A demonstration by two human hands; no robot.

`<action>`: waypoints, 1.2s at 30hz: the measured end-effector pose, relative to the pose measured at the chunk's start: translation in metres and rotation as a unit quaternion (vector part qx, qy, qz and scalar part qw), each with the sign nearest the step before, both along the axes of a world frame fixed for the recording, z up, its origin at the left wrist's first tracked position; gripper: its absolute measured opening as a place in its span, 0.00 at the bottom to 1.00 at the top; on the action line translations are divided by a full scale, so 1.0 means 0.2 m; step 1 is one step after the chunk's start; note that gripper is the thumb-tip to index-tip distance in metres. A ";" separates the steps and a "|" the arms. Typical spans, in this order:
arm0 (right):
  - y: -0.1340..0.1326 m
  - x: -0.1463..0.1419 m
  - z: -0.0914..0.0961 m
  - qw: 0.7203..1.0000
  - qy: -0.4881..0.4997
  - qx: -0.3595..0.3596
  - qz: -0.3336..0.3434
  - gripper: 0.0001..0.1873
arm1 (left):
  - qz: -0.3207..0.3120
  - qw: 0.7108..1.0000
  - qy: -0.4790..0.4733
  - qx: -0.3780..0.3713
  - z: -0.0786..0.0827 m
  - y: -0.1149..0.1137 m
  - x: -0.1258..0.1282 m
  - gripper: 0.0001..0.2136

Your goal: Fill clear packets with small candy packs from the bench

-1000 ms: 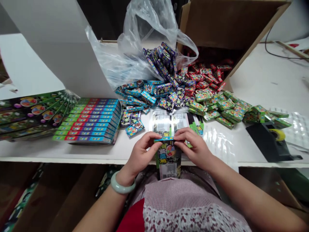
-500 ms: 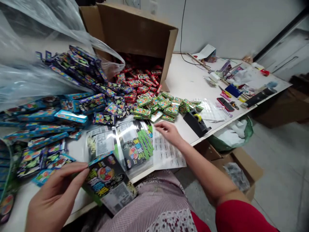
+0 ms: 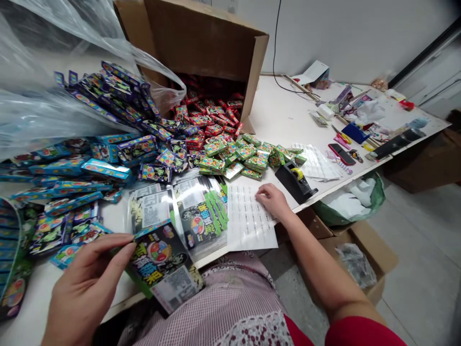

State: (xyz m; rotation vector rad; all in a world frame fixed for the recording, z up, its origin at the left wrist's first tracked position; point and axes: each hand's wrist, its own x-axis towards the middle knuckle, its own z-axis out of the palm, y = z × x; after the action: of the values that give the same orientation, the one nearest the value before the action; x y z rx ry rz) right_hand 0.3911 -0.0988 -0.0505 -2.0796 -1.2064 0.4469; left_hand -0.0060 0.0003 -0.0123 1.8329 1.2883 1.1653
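My left hand [image 3: 91, 274] pinches a black printed pouch [image 3: 163, 262] by its upper left corner, between thumb and fingers. Colourful candy pictures and a grey label panel show on the pouch, which tilts over the table's front edge. On the right, my right hand [image 3: 275, 202] rests at the right side of a white sticker sheet [image 3: 248, 230], fingertips bent together over it. Whether a sticker is between those fingertips is too small to tell. Between the hands, more flat pouches [image 3: 200, 223] lie in overlapping stacks, some with shiny clear parts.
Small blue boxes [image 3: 72, 166], purple boxes [image 3: 115, 91], green boxes [image 3: 248, 151] and red boxes [image 3: 216, 117] are heaped behind, the red ones spilling from a carton [image 3: 201, 43]. A black tape dispenser [image 3: 293, 182] stands right, near a phone [image 3: 341, 154]. Below sits a green bag [image 3: 374, 202].
My right hand has moved right, from the sticker sheet's top left corner to its right side. My left hand keeps the pouch in nearly the same place.
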 end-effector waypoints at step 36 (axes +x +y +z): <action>0.55 -0.91 0.50 0.836 0.283 -0.180 0.435 0.08 | -0.121 0.981 -0.152 -0.027 0.07 -0.11 0.14 0.08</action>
State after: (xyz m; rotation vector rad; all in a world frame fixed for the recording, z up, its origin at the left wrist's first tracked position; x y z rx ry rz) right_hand 0.2085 0.0115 0.0486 -1.3402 -1.7018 1.6829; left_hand 0.0223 -0.0223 0.0007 1.6413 0.8898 1.2062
